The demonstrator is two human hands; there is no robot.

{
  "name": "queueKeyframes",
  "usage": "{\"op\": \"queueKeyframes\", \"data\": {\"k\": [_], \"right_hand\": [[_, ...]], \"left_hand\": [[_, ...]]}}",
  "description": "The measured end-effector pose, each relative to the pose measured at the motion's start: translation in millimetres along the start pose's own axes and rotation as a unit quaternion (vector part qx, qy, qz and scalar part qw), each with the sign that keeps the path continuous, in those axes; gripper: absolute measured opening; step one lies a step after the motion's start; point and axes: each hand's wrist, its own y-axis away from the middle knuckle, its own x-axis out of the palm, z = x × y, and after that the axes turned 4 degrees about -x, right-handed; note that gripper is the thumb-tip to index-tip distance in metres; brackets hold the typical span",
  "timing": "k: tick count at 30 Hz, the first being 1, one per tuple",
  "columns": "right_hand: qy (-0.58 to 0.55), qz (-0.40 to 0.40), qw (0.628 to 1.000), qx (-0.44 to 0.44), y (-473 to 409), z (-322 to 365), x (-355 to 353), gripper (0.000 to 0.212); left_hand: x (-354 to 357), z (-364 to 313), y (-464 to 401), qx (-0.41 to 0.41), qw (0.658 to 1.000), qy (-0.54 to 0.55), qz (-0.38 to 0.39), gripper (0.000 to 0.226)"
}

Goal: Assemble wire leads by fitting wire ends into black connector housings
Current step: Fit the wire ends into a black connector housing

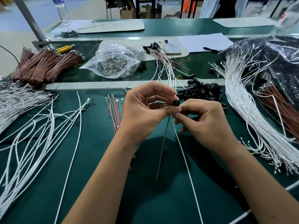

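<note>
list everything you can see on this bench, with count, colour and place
black connector housing: one, black, pinched between both hands at centre
brown wire: one, hanging from the held housing
white wire: one, hanging beside the brown one
loose housings: a pile, black, just behind the hands
loose white wires: many, spread at left
short red wires: several, left of the hands
brown wire bundles: several, banded, far left
clear bag: one, holding small metal parts, centre back
finished leads: a bunch, right of the bag
phone: one, white, back centre
white wire bundle: large, right
left hand: grips housing
right hand: pinches the wires
</note>
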Motion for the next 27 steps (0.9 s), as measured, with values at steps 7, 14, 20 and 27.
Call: {"op": "queueKeyframes", "data": {"k": [7,14,20,27], "right_hand": [[0.011,0.003,1.000,0.005,0.5,-1.3,-1.1,0.010],[-0.004,0.003,1.000,-0.015,0.6,-2.5,-2.0,0.008],[-0.024,-0.003,1.000,-0.017,-0.4,-4.0,-0.6,0.005],[-0.037,-0.001,0.999,0.000,0.8,-5.1,1.4,0.003]], "left_hand": [[0.1,1.9,0.8,-0.009,1.000,0.000,-0.004,0.035],[-2.7,0.8,-0.4,-0.016,1.000,-0.004,-0.006,0.036],[-1.7,1.3,0.1,-0.016,1.000,-0.018,-0.008,0.035],[-2.3,1.7,0.2,-0.014,1.000,-0.010,-0.020,0.037]]}}
